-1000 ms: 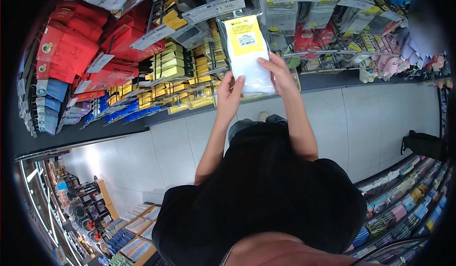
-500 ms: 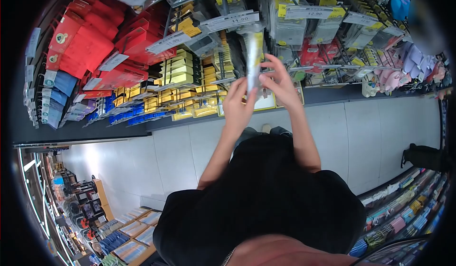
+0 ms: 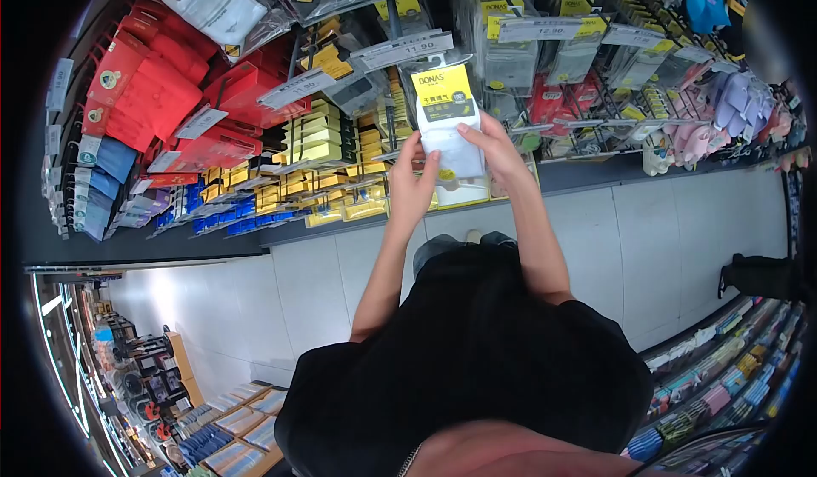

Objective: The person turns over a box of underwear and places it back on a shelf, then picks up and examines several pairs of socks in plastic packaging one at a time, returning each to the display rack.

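Note:
Between both hands is a clear plastic pack of white socks (image 3: pixel 455 147), with a yellow and black BONAS header and a hanging hook at its top. Its front faces up toward me. My left hand (image 3: pixel 412 186) is closed on the pack's left edge, thumb on the front. From the right side my right hand (image 3: pixel 502 158) grips it, with the thumb lying across the white part and the other fingers hidden behind. The pack is in front of the hanging display, just below an 11.90 price tag (image 3: pixel 407 50).
Red packs (image 3: pixel 153 94) hang at the left, and yellow boxes (image 3: pixel 319 132) sit beside them. More grey BONAS packs (image 3: pixel 511 60) hang to the right. Pale floor tiles (image 3: pixel 579 230) lie under me. A dark bag (image 3: pixel 757 277) stands at the far right.
The pack has turned from edge-on and blurred to face-up. My right hand has moved down onto its front, and my left hand has shifted slightly down and left along its edge.

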Demonstrator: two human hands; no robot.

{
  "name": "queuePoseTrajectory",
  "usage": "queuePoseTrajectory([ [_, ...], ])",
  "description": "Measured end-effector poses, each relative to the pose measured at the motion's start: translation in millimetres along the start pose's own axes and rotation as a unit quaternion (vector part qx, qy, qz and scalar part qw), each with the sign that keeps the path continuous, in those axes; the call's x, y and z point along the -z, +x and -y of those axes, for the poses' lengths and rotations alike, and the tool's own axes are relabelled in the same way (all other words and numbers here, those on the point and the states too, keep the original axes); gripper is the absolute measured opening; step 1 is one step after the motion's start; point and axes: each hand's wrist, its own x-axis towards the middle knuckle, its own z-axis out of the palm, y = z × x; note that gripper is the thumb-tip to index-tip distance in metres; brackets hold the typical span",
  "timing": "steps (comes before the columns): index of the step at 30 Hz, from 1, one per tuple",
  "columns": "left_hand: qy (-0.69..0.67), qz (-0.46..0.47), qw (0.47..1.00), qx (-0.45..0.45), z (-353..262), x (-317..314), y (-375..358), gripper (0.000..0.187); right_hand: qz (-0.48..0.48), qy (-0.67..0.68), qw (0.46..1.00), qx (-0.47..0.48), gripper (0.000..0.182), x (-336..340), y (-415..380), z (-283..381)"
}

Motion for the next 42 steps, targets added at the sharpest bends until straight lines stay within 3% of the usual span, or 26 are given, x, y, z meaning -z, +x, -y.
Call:
queuePoseTrajectory([
  [1,-0.054,0.014,0.998,0.035,-2.6,0.0,4.0,0.044,0.002,-0.001,1.0,0.002,0.031,-0.4,5.6,2.9],
  [22,-0.074,-0.041,0.996,0.021,27.1,10.6,78.3,0.039,0.078,-0.1,0.992,0.008,0.035,-5.0,99.5,16.2],
  [27,-0.031,-0.046,0.998,0.032,34.0,6.2,93.9,0.035,-0.015,-0.155,0.986,0.053,0.034,-5.3,111.9,4.6],
  [29,0.04,-0.093,0.994,0.031,43.3,3.0,100.3,0.035,-0.064,-0.215,0.968,0.112,0.037,0.5,120.6,-14.3],
  [32,0.035,-0.099,0.994,0.023,50.7,0.7,110.3,0.034,-0.088,-0.219,0.958,0.165,0.038,13.3,116.8,-40.1],
  [34,0.054,-0.116,0.991,0.033,43.1,-0.2,115.0,0.032,-0.178,-0.25,0.929,0.206,0.032,8.7,91.7,-32.6],
  [37,0.127,-0.158,0.979,0.024,63.4,-0.4,129.3,0.026,-0.245,-0.203,0.929,0.189,0.022,14.8,60.0,-11.5],
  [39,0.128,-0.163,0.978,0.026,74.5,-1.5,136.1,0.027,-0.311,-0.221,0.887,0.259,0.015,27.5,50.7,-1.0],
  [40,0.13,-0.172,0.976,0.027,76.6,-1.8,139.3,0.029,-0.352,-0.276,0.838,0.313,0.014,37.9,48.9,4.2],
  [42,0.133,-0.156,0.977,0.052,74.0,-0.8,145.1,0.028,-0.392,-0.274,0.812,0.335,0.025,57.4,47.4,11.9],
])
